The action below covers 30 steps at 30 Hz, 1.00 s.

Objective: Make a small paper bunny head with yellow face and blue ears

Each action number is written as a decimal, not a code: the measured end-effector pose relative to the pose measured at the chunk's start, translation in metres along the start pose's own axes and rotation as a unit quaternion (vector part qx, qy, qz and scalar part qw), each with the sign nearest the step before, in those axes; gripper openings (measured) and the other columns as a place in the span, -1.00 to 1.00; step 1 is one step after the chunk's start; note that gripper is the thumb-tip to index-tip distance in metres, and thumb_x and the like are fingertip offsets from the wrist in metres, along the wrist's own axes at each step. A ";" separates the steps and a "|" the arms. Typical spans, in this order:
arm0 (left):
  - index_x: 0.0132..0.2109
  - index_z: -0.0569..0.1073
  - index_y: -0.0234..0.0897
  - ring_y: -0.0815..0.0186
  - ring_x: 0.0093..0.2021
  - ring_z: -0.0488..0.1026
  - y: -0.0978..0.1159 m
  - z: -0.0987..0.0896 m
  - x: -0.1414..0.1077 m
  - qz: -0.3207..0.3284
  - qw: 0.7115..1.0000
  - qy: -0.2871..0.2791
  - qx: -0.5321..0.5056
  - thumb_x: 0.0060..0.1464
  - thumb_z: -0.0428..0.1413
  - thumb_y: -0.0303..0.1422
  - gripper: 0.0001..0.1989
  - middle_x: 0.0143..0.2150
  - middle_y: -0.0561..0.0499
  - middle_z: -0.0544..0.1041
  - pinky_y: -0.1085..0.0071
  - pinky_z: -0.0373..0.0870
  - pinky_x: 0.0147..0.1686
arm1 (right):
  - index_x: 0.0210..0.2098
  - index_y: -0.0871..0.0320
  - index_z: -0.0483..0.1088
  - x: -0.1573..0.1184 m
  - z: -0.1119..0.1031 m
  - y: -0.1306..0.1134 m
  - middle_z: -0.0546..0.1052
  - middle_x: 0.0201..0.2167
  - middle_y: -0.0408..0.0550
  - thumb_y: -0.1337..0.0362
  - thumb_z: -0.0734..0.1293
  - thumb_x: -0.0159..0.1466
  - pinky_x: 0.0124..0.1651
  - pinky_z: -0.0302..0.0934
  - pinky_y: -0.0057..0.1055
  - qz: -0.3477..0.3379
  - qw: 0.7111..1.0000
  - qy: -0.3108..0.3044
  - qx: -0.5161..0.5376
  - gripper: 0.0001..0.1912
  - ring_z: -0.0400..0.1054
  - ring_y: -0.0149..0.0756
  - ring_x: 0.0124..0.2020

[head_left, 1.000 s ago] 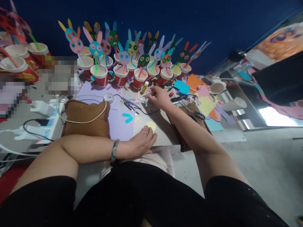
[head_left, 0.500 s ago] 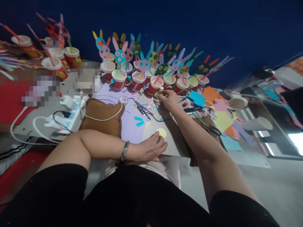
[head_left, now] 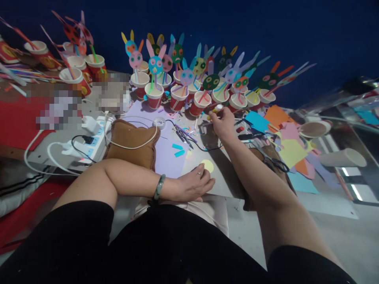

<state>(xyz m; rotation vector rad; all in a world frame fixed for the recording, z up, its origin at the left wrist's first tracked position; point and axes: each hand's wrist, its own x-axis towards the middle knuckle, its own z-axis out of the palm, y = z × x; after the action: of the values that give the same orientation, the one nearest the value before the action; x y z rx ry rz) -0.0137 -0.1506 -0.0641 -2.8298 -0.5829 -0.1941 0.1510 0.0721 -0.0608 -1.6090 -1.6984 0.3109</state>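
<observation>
My right hand point(head_left: 223, 123) is closed round a small yellow glue stick point(head_left: 218, 108) with a white top, just in front of the red-and-white paper cups point(head_left: 200, 103). My left hand point(head_left: 194, 183) rests near the table's front edge, palm down with fingers bent, beside a pale yellow paper circle point(head_left: 207, 167); whether its fingertips hold anything is hidden. Two turquoise paper strips point(head_left: 179, 153) lie on a lilac sheet point(head_left: 170, 167). Dark scissors point(head_left: 184, 138) lie between the hands, amid paper scraps.
Rabbit-faced paper figures point(head_left: 155, 65) stand in the cups. At left are a brown cushion point(head_left: 130, 144) and a white power strip point(head_left: 96, 144) with looping cables. Coloured paper sheets point(head_left: 293, 150), black-handled scissors point(head_left: 280, 165) and a fallen white cup point(head_left: 343, 157) lie at right.
The view has shifted, so the table's things appear farther right. My right hand has moved slightly away from me with the glue stick. My left hand has stayed beside the yellow circle.
</observation>
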 end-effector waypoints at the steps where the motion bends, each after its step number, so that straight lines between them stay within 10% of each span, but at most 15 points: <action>1: 0.34 0.32 -0.53 -0.08 0.15 0.44 0.000 0.000 0.000 -0.001 1.000 -0.003 0.002 0.22 0.12 0.11 -0.16 0.09 -0.41 0.52 -0.12 0.08 0.33 | -0.24 0.12 0.40 -0.006 -0.006 0.000 0.55 -0.29 0.02 0.04 0.36 0.26 -0.08 0.33 -0.09 -0.010 1.000 0.002 0.023 -0.73 0.39 -0.15 -0.26; 8: 0.37 0.29 -0.52 -0.16 0.21 0.44 -0.001 -0.004 0.003 -0.002 0.999 -0.046 -0.012 0.21 0.12 0.14 -0.13 0.17 -0.48 0.49 -0.12 0.08 0.33 | -0.23 0.07 0.41 -0.077 -0.064 -0.016 0.55 -0.40 -0.10 -0.13 0.41 0.27 -0.26 0.39 -0.28 -0.046 0.982 -0.092 0.156 -0.60 0.46 -0.25 -0.36; 15: 0.41 0.23 -0.52 -0.23 0.33 0.35 -0.001 -0.014 0.002 -0.008 0.993 -0.097 -0.073 0.23 0.19 0.01 -0.16 0.27 -0.54 0.41 -0.19 0.02 0.37 | -0.12 0.06 0.57 -0.138 -0.113 -0.011 0.57 -0.38 -0.07 -0.09 0.33 0.35 -0.23 0.37 -0.26 0.012 0.995 -0.054 0.087 -0.62 0.48 -0.20 -0.33; 30: 0.44 0.18 -0.57 -0.32 0.40 0.27 0.001 -0.022 0.004 -0.004 0.982 -0.151 -0.113 0.30 0.14 -0.08 -0.21 0.35 -0.66 0.29 -0.20 0.06 0.36 | -0.21 0.10 0.54 -0.171 -0.111 -0.014 0.62 -0.32 -0.07 0.12 0.45 0.16 -0.33 0.34 -0.33 0.050 0.982 -0.107 0.146 -0.75 0.42 -0.31 -0.42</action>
<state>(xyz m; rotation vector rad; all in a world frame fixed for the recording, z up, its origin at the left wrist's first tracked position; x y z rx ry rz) -0.0114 -0.1556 -0.0423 -3.1031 -0.6714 0.1838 0.1996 -0.1250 -0.0364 -1.4854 -1.6404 0.7718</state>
